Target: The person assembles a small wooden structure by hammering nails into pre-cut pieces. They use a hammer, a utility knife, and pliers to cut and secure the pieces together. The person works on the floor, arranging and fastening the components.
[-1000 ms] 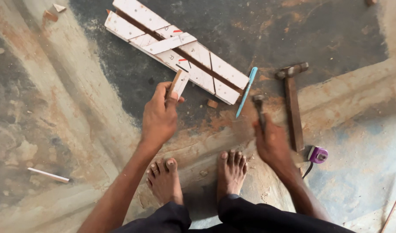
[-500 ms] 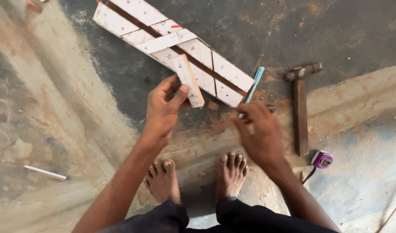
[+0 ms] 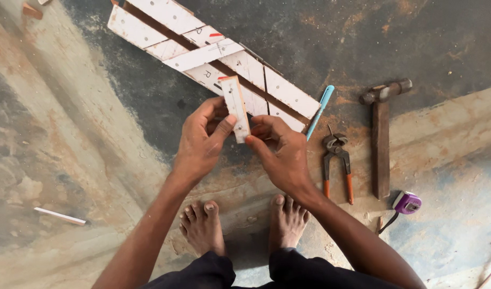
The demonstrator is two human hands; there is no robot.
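Above the white slatted frame (image 3: 213, 59) on the floor, the left hand (image 3: 202, 142) and right hand (image 3: 280, 152) both pinched a small wood strip (image 3: 236, 107), which wanted firm, even fingertip grip, pincers (image 3: 336, 160) lying nearby.

no packages, signs or screens showed; only a small pale label sat on the purple tape measure (image 3: 407, 203) on the floor, at right.
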